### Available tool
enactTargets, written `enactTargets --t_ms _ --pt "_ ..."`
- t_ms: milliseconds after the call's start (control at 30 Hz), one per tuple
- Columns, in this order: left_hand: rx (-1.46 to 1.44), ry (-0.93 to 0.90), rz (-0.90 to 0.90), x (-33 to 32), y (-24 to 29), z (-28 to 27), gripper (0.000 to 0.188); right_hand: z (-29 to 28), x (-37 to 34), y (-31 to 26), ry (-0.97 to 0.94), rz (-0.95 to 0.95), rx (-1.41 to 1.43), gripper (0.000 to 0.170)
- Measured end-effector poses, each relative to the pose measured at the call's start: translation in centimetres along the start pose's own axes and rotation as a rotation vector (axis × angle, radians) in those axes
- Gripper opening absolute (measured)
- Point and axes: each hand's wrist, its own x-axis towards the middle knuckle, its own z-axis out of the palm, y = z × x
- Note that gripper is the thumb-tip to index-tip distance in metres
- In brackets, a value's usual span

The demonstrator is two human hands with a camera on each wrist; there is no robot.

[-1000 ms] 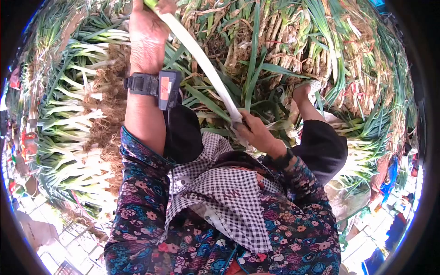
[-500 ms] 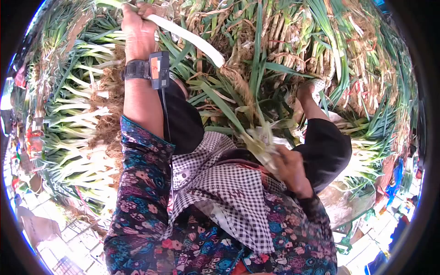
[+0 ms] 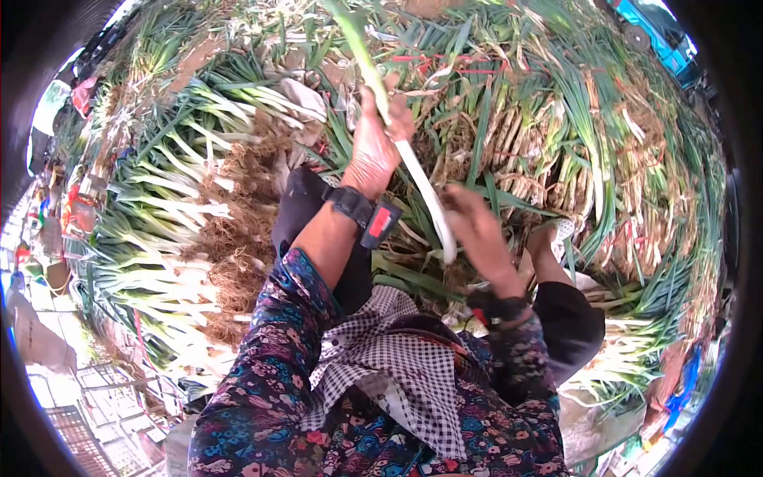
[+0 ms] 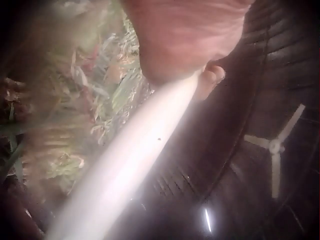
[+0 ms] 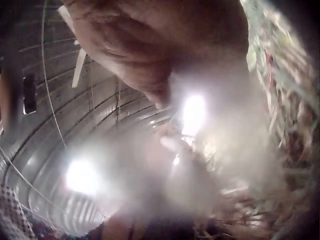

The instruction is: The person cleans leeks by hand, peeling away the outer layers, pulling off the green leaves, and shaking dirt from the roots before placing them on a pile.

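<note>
While your left hand (image 3: 372,151) grips a long leek (image 3: 424,187) around its stalk, its green end rises beyond your fingers and its white end slants down between your knees. Your right hand (image 3: 479,234) is just beside that white end; blur hides the set of its fingers, so I cannot tell whether it is holding anything or touching the stalk. To your left, loose leeks (image 3: 171,230) lie in a long row, their brown roots (image 3: 234,230) turned toward you. Ahead and to your right lie more leeks in bundles (image 3: 517,143), and a checked cloth (image 3: 397,366) covers your lap.
</note>
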Motion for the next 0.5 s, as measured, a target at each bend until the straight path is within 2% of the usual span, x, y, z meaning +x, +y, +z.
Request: enactTargets --t_ms 33,67,133,167,200,267,367,400,433,467,500 --pt "0.052 0.038 -0.012 -0.3 -0.8 0.5 0.043 1.6 0.4 -1.0 -0.130 0.250 0.058 0.045" --pt "0.105 0.082 -0.015 -0.6 -1.6 1.0 0.042 3.4 -0.3 0.4 -0.213 0.434 0.157 0.045" --pt "0.012 0.093 -0.219 -0.8 -3.3 -0.3 0.030 6.7 -2.8 1.3 0.013 0.349 0.080 0.037" --pt "0.400 0.153 -0.146 -1.5 -5.0 -0.1 0.027 7.0 -2.9 1.5 -0.053 0.331 0.087 0.037" --pt "0.784 0.240 -0.084 -2.6 -7.0 0.3 0.024 6.3 -2.7 2.1 0.011 0.332 0.034 0.032" --pt "0.671 0.257 -0.050 -4.4 -9.2 1.5 0.023 5.5 -2.8 3.3 0.175 0.340 -0.073 0.024" --pt "0.595 0.191 -0.078 -3.7 -7.0 1.9 0.025 6.3 -5.1 3.3 0.142 0.240 -0.202 0.026" --pt "0.565 0.209 -0.102 -3.3 -6.0 1.5 0.024 6.3 -5.6 1.6 -0.063 0.274 -0.185 0.027" --pt "0.494 0.076 -0.141 -3.0 -4.5 0.2 0.025 6.0 -6.6 -0.1 -0.250 0.322 -0.169 0.028" --pt "0.119 -0.087 -0.266 -1.5 -3.3 -1.5 0.035 5.7 -8.2 2.1 -0.482 0.135 -0.330 0.024" --pt "0.292 -0.024 -0.219 -1.8 -1.9 -0.3 0.038 5.2 -9.1 3.0 -0.521 0.139 -0.453 0.023"
